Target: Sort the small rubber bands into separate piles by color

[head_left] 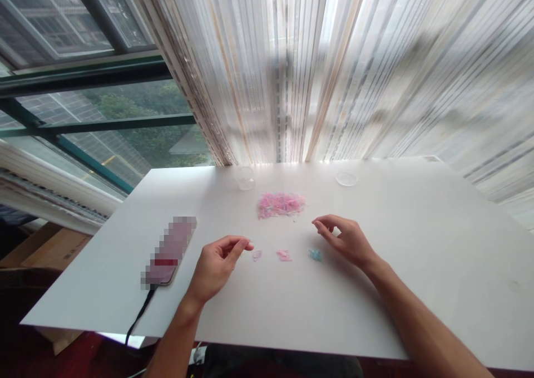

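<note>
A pile of thin, mostly pink elastic bands (280, 205) with some bluish strands lies on the white table. In front of it sit three smaller clusters in a row: a few pale purple bands (257, 255), some pink bands (284, 255) and some blue-green bands (316, 255). My left hand (219, 264) is closed in a pinch just left of the purple cluster; whatever its fingertips hold is too small to make out. Above and right of the blue-green cluster is my right hand (344, 239), thumb and forefinger pinched together, their contents, if any, not visible.
A clear round container (245, 178) and a clear round lid or dish (346, 178) stand near the back edge of the white table (434, 266). On the left lies a phone (171, 250) with a black cable (141, 318). Striped curtains (287, 72) hang behind the table.
</note>
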The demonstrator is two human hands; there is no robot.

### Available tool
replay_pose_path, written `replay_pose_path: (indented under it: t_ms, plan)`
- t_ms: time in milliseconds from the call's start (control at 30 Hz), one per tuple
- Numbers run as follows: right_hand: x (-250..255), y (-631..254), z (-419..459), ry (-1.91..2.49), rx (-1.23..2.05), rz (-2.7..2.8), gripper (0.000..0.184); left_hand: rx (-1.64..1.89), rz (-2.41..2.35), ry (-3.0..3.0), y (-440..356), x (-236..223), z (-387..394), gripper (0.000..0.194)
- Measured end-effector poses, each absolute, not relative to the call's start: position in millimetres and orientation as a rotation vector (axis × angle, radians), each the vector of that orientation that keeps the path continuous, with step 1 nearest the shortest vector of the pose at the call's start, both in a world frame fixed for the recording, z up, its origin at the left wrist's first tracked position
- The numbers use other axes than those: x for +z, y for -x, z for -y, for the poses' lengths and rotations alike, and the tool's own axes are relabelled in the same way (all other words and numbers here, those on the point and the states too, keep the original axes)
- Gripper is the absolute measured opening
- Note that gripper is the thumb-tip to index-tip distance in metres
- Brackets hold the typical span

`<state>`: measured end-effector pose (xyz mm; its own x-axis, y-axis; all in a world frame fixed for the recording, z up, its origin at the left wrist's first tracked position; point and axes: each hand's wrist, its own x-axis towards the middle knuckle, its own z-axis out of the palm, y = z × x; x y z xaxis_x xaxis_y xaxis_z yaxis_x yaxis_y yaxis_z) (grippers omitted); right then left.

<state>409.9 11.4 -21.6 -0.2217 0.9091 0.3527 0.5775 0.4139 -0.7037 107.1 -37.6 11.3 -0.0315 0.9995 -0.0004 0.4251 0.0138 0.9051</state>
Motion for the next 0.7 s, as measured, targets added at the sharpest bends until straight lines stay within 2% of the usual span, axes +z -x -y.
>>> replay_pose_path:
  t_ms: [700]
  plan:
    - [-27,-410,-14,1.332,0.602,1.904,0.027,1.002,-1.482,-1.362,-112,-10,59,0.03]
